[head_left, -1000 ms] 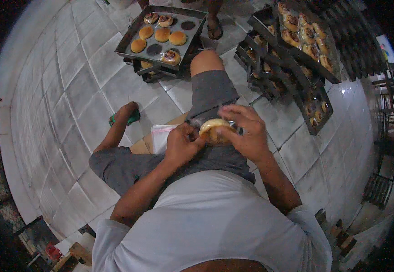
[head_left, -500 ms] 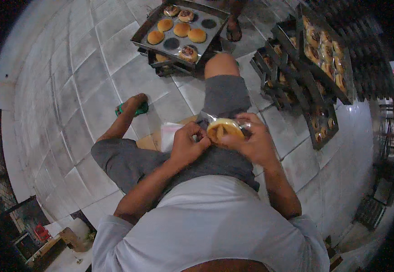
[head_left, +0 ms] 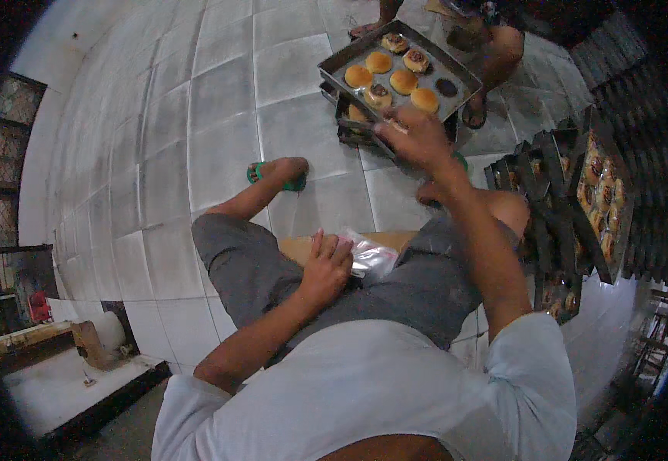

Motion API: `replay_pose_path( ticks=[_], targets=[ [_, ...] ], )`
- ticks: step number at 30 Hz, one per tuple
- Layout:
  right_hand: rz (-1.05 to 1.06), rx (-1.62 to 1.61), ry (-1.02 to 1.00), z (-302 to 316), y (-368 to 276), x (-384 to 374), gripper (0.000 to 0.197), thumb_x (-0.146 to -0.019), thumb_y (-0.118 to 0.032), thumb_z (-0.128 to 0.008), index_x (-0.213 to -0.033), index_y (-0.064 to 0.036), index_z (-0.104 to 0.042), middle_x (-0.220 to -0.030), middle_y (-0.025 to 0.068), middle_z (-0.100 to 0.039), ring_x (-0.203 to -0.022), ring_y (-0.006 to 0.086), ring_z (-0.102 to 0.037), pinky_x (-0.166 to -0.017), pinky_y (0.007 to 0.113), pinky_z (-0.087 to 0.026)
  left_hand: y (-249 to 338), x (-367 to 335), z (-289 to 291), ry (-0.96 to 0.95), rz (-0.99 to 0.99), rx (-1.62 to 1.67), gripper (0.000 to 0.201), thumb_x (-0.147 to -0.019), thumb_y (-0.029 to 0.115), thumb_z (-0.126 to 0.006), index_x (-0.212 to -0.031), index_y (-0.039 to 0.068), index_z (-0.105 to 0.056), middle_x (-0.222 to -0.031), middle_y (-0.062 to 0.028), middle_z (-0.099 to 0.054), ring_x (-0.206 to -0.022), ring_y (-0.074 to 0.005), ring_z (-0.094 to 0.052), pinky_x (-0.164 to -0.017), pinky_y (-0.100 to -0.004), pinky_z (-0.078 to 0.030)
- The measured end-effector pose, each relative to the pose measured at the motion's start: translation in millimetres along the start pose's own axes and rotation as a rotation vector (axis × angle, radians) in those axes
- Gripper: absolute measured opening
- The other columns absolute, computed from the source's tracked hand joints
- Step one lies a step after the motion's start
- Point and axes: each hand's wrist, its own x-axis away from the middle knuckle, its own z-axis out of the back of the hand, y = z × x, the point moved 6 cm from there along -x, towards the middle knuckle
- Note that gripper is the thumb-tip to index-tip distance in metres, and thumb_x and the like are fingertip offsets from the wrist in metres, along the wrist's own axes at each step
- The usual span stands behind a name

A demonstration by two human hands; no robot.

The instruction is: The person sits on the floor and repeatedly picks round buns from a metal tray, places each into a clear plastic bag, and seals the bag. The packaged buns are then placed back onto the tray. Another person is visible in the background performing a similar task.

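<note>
My right hand (head_left: 417, 140) reaches out over the near corner of a dark metal tray (head_left: 457, 63) of round buns. Motion blurs its fingers, and what they hold, if anything, cannot be made out. In the tray, plain golden buns (head_left: 404, 81) lie beside buns with a dark swirled topping (head_left: 377, 95); a dark round spot (head_left: 447, 87) shows bare at the right. Close to my lap, my left hand (head_left: 328, 267) has its fingers partly stretched, beside clear plastic bags (head_left: 372, 255) lying between my thighs. Its fingertips are at the bags' left edge.
More trays stand stacked under the bun tray. At the right, a leaning stack of dark trays (head_left: 599, 196) holds wrapped buns. A person's leg (head_left: 495, 65) is behind the bun tray. My green-sandalled foot (head_left: 284, 173) rests on grey floor tiles.
My right hand has moved from my lap to the tray, and the wrapped bun has left my lap. A swirled bun now sits in a formerly bare tray spot. The view has shifted left.
</note>
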Motion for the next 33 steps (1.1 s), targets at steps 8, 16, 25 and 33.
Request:
replay_pose_path(
  ticks=[8,16,25,33],
  targets=[
    [-0.024,-0.219,-0.568,-92.3,-49.6,214.6,0.035,-0.082,-0.037,-0.080,-0.102,-0.0077,-0.079,-0.090,0.0142,-0.077,-0.081,0.0320,-0.075,-0.081,0.043,-0.059,22.0,13.8,67.7,0.234,0.060,0.346,0.022,-0.082,0.026,-0.080,-0.085,0.007,-0.069,-0.110,-0.0124,-0.069,-0.104,-0.0322,-0.065,-0.102,-0.0520,-0.049],
    [-0.451,-1.045,-0.019,-37.2,-63.8,124.3,0.022,-0.092,-0.020,-0.080,-0.095,0.0011,-0.075,-0.082,0.0046,-0.073,-0.075,0.0108,-0.067,-0.069,0.028,-0.054,-24.5,-76.5,21.4,0.238,0.996,2.348,0.027,-0.100,0.029,-0.072,-0.115,0.008,-0.067,-0.107,-0.0017,-0.069,-0.101,-0.0199,-0.066,-0.093,-0.0404,-0.056],
    [-0.023,0.416,-0.230,-106.5,200.2,-125.9,0.040,-0.088,-0.040,-0.076,-0.108,-0.0052,-0.075,-0.107,0.0172,-0.073,-0.097,0.0358,-0.071,-0.087,0.044,-0.055,-246.3,-33.3,-74.7,0.307,1.338,1.406,0.011,-0.092,0.009,-0.077,-0.096,0.005,-0.067,-0.098,-0.0075,-0.074,-0.091,-0.0153,-0.070,-0.082,-0.0273,-0.053],
    [-0.351,0.514,-0.489,-157.4,372.2,-202.5,0.066,-0.079,-0.049,-0.078,-0.129,-0.0073,-0.070,-0.125,0.0179,-0.073,-0.114,0.0346,-0.071,-0.099,0.046,-0.054,-229.5,-101.8,-129.3,-0.024,1.038,1.456,0.010,-0.091,0.009,-0.075,-0.100,0.004,-0.072,-0.100,-0.0042,-0.074,-0.094,-0.0160,-0.069,-0.090,-0.0324,-0.054]
  ],
)
